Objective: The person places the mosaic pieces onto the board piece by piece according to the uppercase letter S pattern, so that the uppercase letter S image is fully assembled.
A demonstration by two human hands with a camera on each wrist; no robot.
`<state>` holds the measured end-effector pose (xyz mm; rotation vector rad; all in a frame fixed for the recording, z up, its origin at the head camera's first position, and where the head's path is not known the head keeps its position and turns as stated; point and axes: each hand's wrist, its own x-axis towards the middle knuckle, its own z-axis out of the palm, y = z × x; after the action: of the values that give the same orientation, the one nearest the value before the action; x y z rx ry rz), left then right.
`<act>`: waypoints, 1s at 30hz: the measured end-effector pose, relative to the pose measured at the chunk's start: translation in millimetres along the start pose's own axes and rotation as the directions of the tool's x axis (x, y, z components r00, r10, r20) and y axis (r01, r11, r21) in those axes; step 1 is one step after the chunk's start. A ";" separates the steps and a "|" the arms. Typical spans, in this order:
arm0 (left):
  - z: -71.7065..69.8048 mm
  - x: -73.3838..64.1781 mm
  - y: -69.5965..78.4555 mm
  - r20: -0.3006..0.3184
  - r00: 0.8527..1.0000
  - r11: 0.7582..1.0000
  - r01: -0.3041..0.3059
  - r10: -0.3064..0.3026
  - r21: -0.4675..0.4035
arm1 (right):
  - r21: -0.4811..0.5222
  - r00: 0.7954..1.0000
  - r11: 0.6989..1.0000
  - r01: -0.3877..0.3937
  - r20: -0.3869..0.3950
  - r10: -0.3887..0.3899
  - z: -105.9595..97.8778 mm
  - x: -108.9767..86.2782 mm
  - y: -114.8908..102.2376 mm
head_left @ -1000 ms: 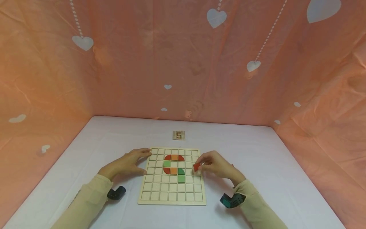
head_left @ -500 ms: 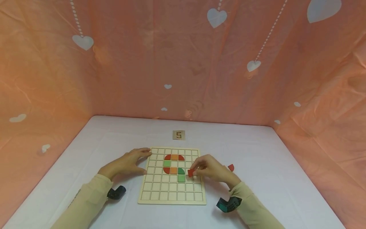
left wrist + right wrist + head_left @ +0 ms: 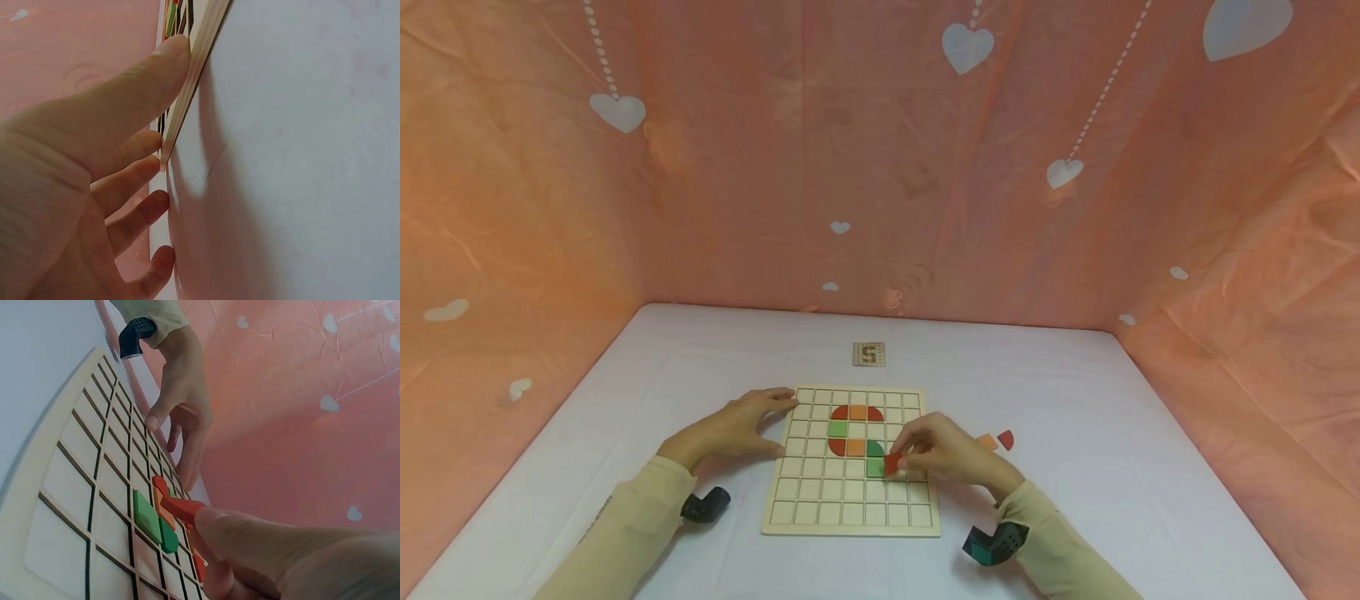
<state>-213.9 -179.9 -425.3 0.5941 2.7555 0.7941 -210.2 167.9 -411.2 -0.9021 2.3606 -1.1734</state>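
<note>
A pale wooden grid board (image 3: 818, 512) lies on the white table, with red, orange and green tiles in some of its cells. My left hand (image 3: 733, 427) rests against the board's left edge with thumb and fingers spread; the left wrist view shows the thumb (image 3: 134, 81) at the rim. Between thumb and fingers, my right hand (image 3: 943, 450) pinches a red tile (image 3: 891, 464) above the board. That tile is just right of a light green square tile (image 3: 876, 467), below a dark green quarter-round one (image 3: 876, 449). Fingers partly cover the red tile, so its full outline is hidden.
To the right of the board lie a loose orange tile (image 3: 987, 442) and a red quarter-round tile (image 3: 1006, 439). A small pattern card (image 3: 868, 354) lies behind the board. Pink cloth with white hearts (image 3: 968, 47) encloses the table's back and sides.
My right hand has moved left and toward me with the red tile, from the board's right edge to beside the light green tile. Loose tiles at right became visible. The left hand stays put.
</note>
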 end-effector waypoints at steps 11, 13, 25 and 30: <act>0.1 -0.9 2.3 0.013 0.999 0.999 0.033 -0.032 -0.022 | 0.032 0.999 0.999 0.023 0.030 -0.024 8.5 0.5 0.0; -0.2 -1.2 2.9 0.017 0.999 0.999 0.040 -0.040 -0.025 | 0.031 0.999 0.999 0.027 0.038 -0.028 9.9 0.9 -1.0; -0.9 -1.7 3.7 0.015 0.999 0.999 0.038 -0.037 -0.018 | 0.032 0.997 0.999 0.027 0.078 -0.030 23.1 2.6 -1.3; -0.6 -1.2 3.6 0.011 1.000 1.000 0.028 -0.028 -0.012 | 0.028 0.998 1.000 -0.003 0.070 0.001 27.1 2.6 -3.6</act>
<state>-211.8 -177.9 -422.7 0.5543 2.7411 0.7979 -195.5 148.8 -424.5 -0.9164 2.2835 -1.1531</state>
